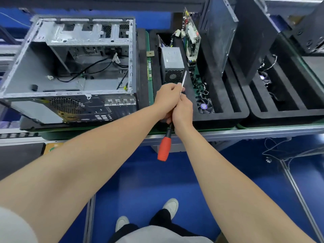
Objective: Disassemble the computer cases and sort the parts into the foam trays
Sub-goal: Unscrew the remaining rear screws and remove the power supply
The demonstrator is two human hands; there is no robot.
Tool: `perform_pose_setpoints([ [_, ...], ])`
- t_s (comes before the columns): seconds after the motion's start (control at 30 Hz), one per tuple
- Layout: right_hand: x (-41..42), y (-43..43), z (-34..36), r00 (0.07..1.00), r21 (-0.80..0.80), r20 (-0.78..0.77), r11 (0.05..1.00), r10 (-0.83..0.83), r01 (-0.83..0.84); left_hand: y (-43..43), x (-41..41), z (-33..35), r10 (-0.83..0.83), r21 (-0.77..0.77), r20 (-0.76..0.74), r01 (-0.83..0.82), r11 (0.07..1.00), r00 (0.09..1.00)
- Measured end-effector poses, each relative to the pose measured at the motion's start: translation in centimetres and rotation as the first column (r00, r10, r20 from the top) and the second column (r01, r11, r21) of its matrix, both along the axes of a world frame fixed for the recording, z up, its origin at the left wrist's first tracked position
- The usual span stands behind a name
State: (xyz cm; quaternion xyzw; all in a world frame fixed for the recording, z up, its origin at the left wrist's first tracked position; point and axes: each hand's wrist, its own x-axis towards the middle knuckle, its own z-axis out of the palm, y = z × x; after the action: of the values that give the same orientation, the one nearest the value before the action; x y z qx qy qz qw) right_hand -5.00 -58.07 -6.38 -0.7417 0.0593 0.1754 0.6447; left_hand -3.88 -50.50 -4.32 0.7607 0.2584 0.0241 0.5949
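Both hands meet over the near edge of the worktop (254,132), closed around one screwdriver (164,149). The left hand (167,99) has its fingers curled round the metal shaft. The right hand (182,111), touching it on the near side, wraps the black neck just above the grip. The red grip sticks out below both hands towards the person, over the blue floor (149,181). The bright tip points away, ending in front of the power supply (172,64). To the left, a computer case (70,67) lies on its side with the open face up, black cables (91,69) loose inside its bare metal shell and its rear grille facing near. Just right of the case sits a black foam tray (228,116). In its slots are the power supply on the left, a motherboard (191,41) on edge beside it, a cooling fan (205,106) at the near end and a dark side panel (217,32) leaning upright further right. A second foam tray (284,117) touches the first on the right and holds another black panel (254,35) and some thin wires.
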Motion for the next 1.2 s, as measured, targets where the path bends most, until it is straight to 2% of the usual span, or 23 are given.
perform_pose_setpoints([
  [0.1, -0.9, 1.7, 2.6, 1.0, 0.068, 0.002, 0.998, -0.009, 0.009, 1.0, -0.7, 3.2, -0.024, -0.111, 0.059, 0.031, 0.993, 0.998],
  [0.2, -2.4, 3.6, 5.3, 0.998, 0.22, 0.044, 0.975, -0.04, 0.03, 2.6, -2.1, 6.1, -0.066, -0.063, 0.108, 0.074, 0.995, 0.992],
  [0.3, -4.6, 5.7, 7.3, 0.999, 0.311, 0.035, 0.95, 0.003, -0.013, 5.3, -4.0, 8.4, -0.062, -0.039, 0.18, 0.07, 0.997, 0.982],
  [0.43, -8.3, 9.7, 8.5, 0.989, 0.579, -0.015, 0.807, 0.15, -0.113, 11.1, -7.8, 10.1, 0.033, -0.157, 0.232, 0.004, 0.988, 0.972],
  [0.5, -10.5, 12.1, 9.0, 0.964, 0.64, -0.042, 0.748, 0.261, -0.175, 14.4, -10.0, 10.4, 0.039, -0.149, 0.231, -0.004, 0.989, 0.972],
  [0.6, -14.1, 15.5, 9.3, 0.925, 0.649, -0.115, 0.732, 0.363, -0.207, 19.4, -14.0, 10.5, 0.051, -0.082, 0.236, -0.033, 0.996, 0.97],
  [0.7, -17.9, 18.2, 8.7, 0.903, 0.665, -0.161, 0.72, 0.398, -0.198, 23.7, -18.3, 9.9, -0.017, 0.151, 0.235, -0.02, 0.988, 0.972],
  [0.8, -21.1, 20.0, 7.6, 0.889, 0.664, -0.211, 0.727, 0.407, -0.175, 26.9, -22.1, 8.8, -0.114, 0.436, 0.15, 0.037, 0.899, 0.982],
  [0.87, -22.8, 20.7, 6.9, 0.881, 0.634, -0.227, 0.75, 0.415, -0.189, 28.5, -24.2, 8.0, -0.155, 0.521, 0.085, 0.089, 0.849, 0.984],
  [1.07, -26.4, 21.6, 5.0, 0.875, 0.519, -0.269, 0.826, 0.403, -0.221, 30.5, -26.6, 7.0, -0.265, 0.562, -0.06, 0.251, 0.788, 0.963],
  [1.2, -27.2, 21.5, 4.4, 0.874, 0.504, -0.272, 0.834, 0.402, -0.226, 31.3, -26.5, 7.1, -0.316, 0.422, -0.024, 0.297, 0.857, 0.948],
])
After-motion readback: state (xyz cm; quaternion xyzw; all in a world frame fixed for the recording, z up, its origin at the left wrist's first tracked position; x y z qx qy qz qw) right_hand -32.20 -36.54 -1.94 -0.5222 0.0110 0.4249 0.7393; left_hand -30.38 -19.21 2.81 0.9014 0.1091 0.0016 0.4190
